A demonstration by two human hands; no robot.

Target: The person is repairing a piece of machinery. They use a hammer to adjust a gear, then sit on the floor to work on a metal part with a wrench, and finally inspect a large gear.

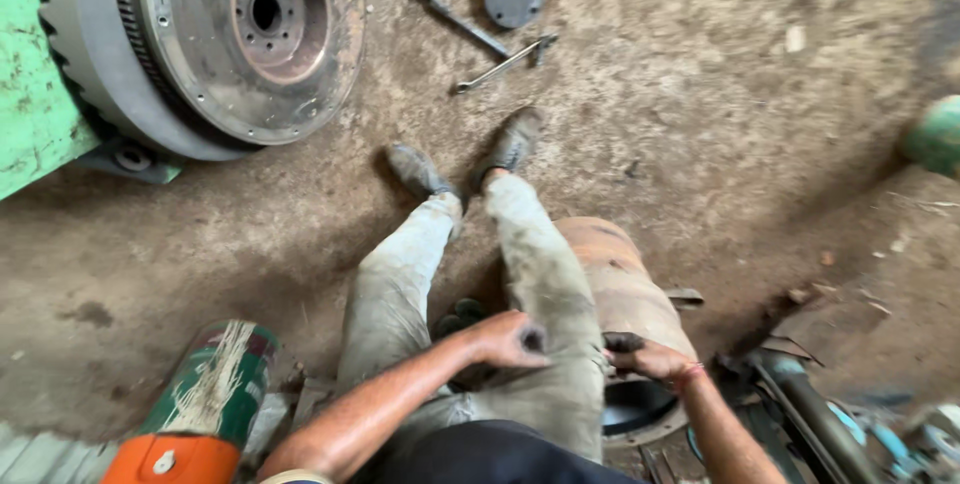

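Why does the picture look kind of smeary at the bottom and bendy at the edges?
In the head view, the hands, left and right, and the bottom corners are blurred. The flywheel and wrenches up top look sharper. The wide lens bends the edges, so the flywheel leans. Light is soft daylight, with faint shadows under the shoes and no glare.

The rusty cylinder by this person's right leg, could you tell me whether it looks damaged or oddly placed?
The rusty cylinder lies tipped on the dirt floor with its open end toward the camera. The right hand rests on its rim. Its shell is heavily rusted; no cracks are discernible.
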